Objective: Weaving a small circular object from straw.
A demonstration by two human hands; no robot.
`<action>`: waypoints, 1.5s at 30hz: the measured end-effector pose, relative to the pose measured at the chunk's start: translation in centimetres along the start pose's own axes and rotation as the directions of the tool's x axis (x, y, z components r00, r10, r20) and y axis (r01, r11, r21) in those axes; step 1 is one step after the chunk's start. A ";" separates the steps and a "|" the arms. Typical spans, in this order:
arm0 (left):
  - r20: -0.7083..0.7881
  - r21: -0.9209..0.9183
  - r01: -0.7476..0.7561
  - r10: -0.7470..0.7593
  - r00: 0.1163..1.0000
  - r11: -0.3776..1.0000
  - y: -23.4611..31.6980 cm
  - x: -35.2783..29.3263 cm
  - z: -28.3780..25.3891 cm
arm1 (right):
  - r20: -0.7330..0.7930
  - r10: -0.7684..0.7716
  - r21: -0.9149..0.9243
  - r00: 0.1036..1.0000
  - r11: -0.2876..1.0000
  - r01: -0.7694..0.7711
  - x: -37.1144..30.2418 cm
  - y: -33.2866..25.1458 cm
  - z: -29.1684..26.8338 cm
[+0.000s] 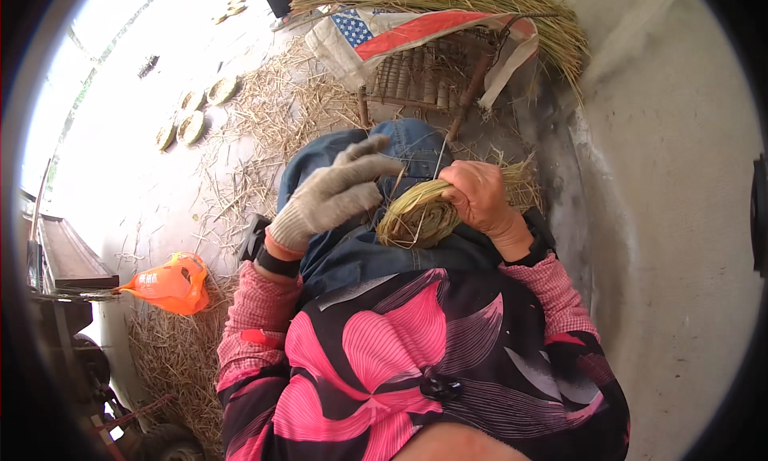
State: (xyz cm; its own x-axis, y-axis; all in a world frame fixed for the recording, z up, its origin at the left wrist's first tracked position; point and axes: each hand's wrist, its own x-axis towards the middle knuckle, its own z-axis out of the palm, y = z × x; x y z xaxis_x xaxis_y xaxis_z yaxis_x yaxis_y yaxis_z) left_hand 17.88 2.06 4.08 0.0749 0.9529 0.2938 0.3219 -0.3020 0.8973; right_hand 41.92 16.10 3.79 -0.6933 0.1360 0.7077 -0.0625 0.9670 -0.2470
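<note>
Nearest the lens: black garment with large pink flower print (416, 357), pink checked sleeves at both sides, blue denim lap (376, 245) just beyond it. On the lap, at its centre: coiled straw bundle (420, 215), wound into a tight yellow-green roll, loose stalk ends fanning out past the right edge of the lap. Right hand (480, 195), bare, closed over the top and far side of the coil, fingers wrapped round it, thumb side toward the lap; coil protrudes from the grip toward the left and toward the body. Thin needle or wire (441, 155) rising from the grip, slightly tilted. Left hand (332, 195), in a grey knit glove, just left of the coil, fingers spread and loosely extended, gripping nothing; fingertips near the coil, contact not determinable. Beyond the lap: wooden slatted chair (424, 77), draped with a striped and starred woven sack (400, 31), long dry straw sheaf (480, 1) stacked behind it. Left of the lap: loose straw litter on the pale floor (144, 141), several small round woven discs (190, 127) well apart, orange plastic bag (170, 283) near the left elbow, contents not visible.
</note>
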 end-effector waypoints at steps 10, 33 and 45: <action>0.030 -0.299 0.394 -0.404 0.914 0.869 2.8 0.5 -0.2 | 0.039 0.079 0.010 0.996 0.997 -0.079 0.0 0.3 1.0; 0.222 0.968 -0.217 -0.023 0.975 0.123 4.7 1.5 8.4 | 0.105 0.635 -0.203 0.765 0.767 -0.609 -1.1 0.1 2.1; -0.544 0.131 0.062 0.020 0.839 0.989 6.7 -3.1 -1.6 | -0.098 0.419 -0.136 0.903 0.893 -0.430 -0.5 0.2 0.3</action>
State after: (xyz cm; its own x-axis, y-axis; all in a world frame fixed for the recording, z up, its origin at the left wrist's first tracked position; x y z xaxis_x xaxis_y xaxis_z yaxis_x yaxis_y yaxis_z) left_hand 18.25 -2.99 9.70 -0.4447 0.7782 0.4435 0.4470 -0.2363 0.8628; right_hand 42.05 16.19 3.15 -0.5812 0.5494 0.6003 0.3399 0.8342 -0.4343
